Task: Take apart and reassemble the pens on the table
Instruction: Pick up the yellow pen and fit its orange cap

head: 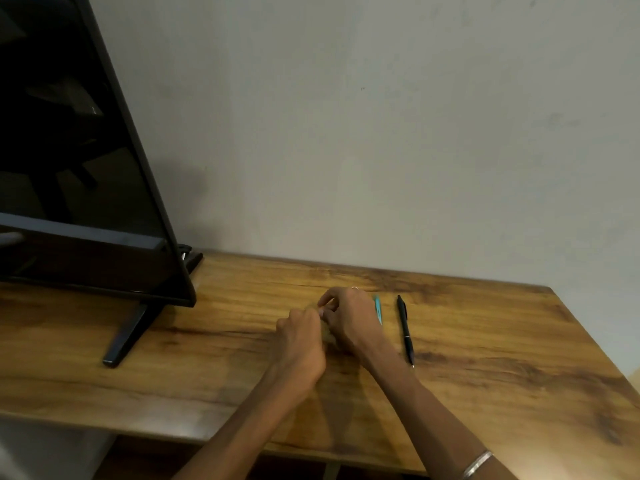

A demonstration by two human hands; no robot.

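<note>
Pens: the teal pen lies lengthwise just beside the right hand, the black pen farther right on the desk; both hands, left hand included, curl together, their hold hidden.

You have two pens lying on one brown wood-grain table, a slim teal plastic pen and a black plastic pen, plus one black flat-screen monitor.

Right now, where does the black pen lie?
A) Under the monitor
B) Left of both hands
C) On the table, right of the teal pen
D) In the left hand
C: the black pen lies untouched on the table, right of the teal pen and both hands.
</note>
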